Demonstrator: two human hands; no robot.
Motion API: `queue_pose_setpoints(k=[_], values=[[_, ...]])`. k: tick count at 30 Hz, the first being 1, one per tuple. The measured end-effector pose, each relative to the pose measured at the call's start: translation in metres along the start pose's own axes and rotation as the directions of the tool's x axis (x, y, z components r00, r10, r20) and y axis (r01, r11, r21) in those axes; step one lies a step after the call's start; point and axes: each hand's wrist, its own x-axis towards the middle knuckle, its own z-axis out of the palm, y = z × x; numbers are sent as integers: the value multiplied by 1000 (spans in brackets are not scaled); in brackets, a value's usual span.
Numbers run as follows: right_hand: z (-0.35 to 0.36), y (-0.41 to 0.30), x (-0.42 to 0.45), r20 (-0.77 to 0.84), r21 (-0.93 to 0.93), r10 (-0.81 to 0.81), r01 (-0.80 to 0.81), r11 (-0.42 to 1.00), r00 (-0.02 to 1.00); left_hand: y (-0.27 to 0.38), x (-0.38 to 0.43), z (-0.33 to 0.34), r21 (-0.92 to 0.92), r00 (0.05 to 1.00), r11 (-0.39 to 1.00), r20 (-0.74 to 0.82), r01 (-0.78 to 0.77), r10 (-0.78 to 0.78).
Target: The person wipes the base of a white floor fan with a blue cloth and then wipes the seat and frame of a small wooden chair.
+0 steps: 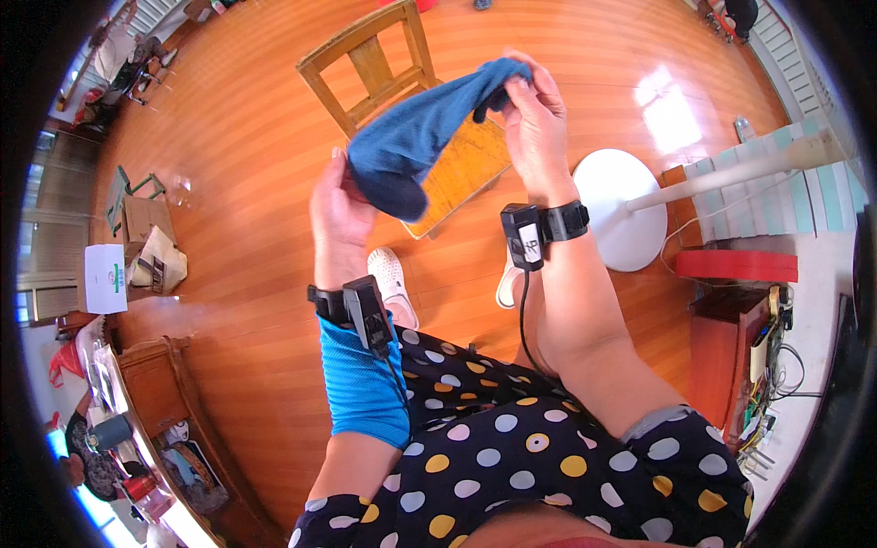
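Note:
A blue sock (418, 130) with a dark navy end is stretched slantwise between my two hands, above a wooden chair (452, 185). My right hand (538, 130) pinches its upper end between thumb and fingers; a dark piece of fabric hangs just below that grip. At the lower end, my left hand (339, 209) holds the sock beside the navy part, its fingers partly hidden behind the fabric. The navy end droops over the front of the chair seat and looks slightly blurred. Both wrists carry black strapped devices with cables.
Right of the chair stands a white round base (610, 219) with a pole. A reddish cabinet (726, 363) with cables is at lower right. Leftward are a cardboard box (144, 222), a tote bag (159, 262) and a wooden desk (154, 387), with another person beyond it.

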Motion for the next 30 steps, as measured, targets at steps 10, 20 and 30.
queue_pose_setpoints(k=[10, 20, 30], values=[[-2, 15, -19, 256, 515, 597, -630, 581, 760, -19, -19, 46, -159, 974, 977, 196, 142, -110], [-12, 0, -5, 235, 213, 584, -628, 749, 777, -7, 3, 20, 9, 972, 975, 73, -223, 222], [-30, -1, 14, -3, -255, 557, -539, 803, 831, 8, 11, 15, 436, 977, 879, 5, -194, 213]])
